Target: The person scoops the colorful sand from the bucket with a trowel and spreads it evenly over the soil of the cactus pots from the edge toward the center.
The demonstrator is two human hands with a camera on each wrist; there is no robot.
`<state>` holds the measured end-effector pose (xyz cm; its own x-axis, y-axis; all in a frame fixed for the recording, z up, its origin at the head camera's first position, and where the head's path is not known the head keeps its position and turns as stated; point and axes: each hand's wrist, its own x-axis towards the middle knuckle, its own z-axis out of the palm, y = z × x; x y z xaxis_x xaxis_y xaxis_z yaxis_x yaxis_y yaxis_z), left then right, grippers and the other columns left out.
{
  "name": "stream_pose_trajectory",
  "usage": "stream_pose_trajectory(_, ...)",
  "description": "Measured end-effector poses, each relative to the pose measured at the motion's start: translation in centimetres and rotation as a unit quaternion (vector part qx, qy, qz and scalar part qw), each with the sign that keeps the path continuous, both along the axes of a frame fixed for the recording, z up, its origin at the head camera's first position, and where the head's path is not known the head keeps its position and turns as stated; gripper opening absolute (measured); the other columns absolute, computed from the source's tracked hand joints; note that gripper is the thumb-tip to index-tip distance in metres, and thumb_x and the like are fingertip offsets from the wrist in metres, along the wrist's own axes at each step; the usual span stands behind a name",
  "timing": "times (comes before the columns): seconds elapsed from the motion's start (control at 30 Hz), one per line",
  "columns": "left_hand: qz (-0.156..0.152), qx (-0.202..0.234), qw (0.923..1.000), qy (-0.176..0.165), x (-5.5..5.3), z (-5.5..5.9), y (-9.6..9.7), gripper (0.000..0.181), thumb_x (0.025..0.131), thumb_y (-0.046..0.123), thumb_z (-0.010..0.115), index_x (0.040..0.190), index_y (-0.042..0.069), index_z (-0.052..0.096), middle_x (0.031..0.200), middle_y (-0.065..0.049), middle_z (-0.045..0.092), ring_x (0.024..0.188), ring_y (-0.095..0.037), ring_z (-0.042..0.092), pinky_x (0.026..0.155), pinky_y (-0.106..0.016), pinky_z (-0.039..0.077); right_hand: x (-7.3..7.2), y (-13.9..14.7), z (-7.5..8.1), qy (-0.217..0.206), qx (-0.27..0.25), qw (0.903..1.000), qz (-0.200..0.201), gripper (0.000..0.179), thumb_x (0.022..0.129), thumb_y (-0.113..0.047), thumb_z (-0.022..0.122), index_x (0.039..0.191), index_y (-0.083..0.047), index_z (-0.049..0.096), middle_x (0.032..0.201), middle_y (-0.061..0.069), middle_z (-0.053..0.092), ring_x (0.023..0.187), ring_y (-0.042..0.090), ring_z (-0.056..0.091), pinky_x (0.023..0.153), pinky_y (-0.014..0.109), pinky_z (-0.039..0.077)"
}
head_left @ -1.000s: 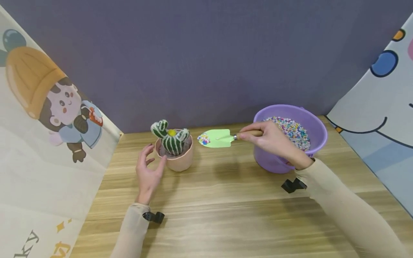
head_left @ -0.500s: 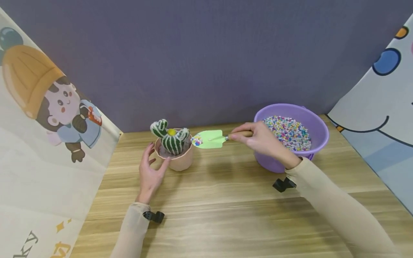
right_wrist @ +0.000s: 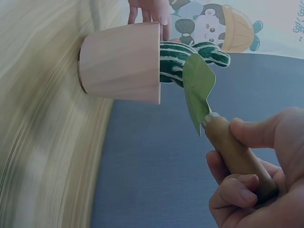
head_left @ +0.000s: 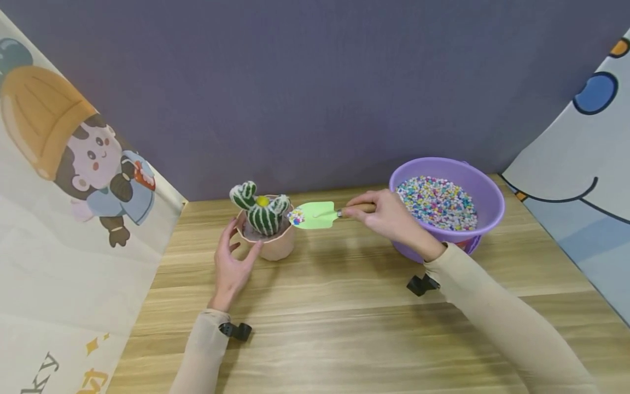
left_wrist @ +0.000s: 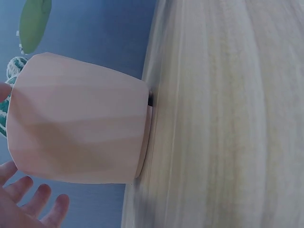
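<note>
My right hand [head_left: 389, 219] grips the wooden handle of a small trowel [head_left: 319, 215] with a light green blade. Small multicoloured beads [head_left: 296, 217] lie at the blade's tip, which hovers by the right side of the rim of a pale pink flowerpot [head_left: 278, 249]. A green-and-white knitted cactus [head_left: 263, 220] with a yellow top stands upright in the pot. Around the pot's left and front side my left hand [head_left: 233, 269] spreads its thumb and loosely bent fingers. In the left wrist view its fingers [left_wrist: 38, 199] are near the rim; firm contact cannot be told.
A purple bucket [head_left: 487, 200] holding many multicoloured beads [head_left: 438, 203] stands on the right of the wood-grain table [head_left: 315, 328]. Behind the table rises a dark blue-grey panel [head_left: 315, 98]. Printed cartoon panels flank it on both sides.
The right hand has carried the trowel with its beads leftward, from beside the bucket to the pot's rim. My left hand has shifted slightly closer to the pot. Pot and bucket stay put.
</note>
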<state>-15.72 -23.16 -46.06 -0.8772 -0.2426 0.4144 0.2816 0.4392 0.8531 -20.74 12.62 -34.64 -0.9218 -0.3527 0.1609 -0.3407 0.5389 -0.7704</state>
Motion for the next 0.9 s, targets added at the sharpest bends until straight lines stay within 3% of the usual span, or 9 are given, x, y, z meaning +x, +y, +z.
stream_pose_trajectory(0.17, 0.000, -0.004, 1.0000, -0.007, 0.0, 0.2, 0.0, 0.082, 0.089, 0.018, 0.083, 0.160, 0.007, 0.044, 0.163, -0.017, 0.049, 0.144, -0.040, 0.050, 0.110, -0.060, 0.048, -0.4, -0.4, -0.2, 0.013, 0.021, 0.9997, -0.005, 0.026, 0.098, -0.030, 0.078, 0.114, -0.010, 0.083, 0.110, 0.010, 0.083, 0.095, 0.026, 0.079, 0.080, 0.038, 0.061)
stream_pose_trajectory(0.47, -0.004, -0.017, 0.9994, -0.029, -0.1, 0.2, 0.1, 0.085, 0.091, 0.023, 0.082, 0.164, 0.009, 0.039, 0.168, -0.016, 0.043, 0.147, -0.040, 0.047, 0.112, -0.059, 0.048, -1.1, -1.4, -0.2, 0.021, 0.058, 0.9979, -0.019, 0.027, 0.096, -0.037, 0.078, 0.111, -0.016, 0.085, 0.113, 0.006, 0.083, 0.110, 0.028, 0.076, 0.096, 0.047, 0.060)
stream_pose_trajectory(0.9, -0.007, -0.030, 0.9993, -0.022, -0.4, -0.2, 0.1, 0.087, 0.091, 0.025, 0.082, 0.165, 0.009, 0.038, 0.170, -0.015, 0.041, 0.150, -0.040, 0.046, 0.112, -0.061, 0.048, -1.5, -2.4, 0.6, 0.027, 0.077, 0.9965, -0.019, 0.027, 0.097, -0.034, 0.078, 0.111, -0.013, 0.084, 0.110, 0.007, 0.083, 0.101, 0.027, 0.077, 0.087, 0.044, 0.062)
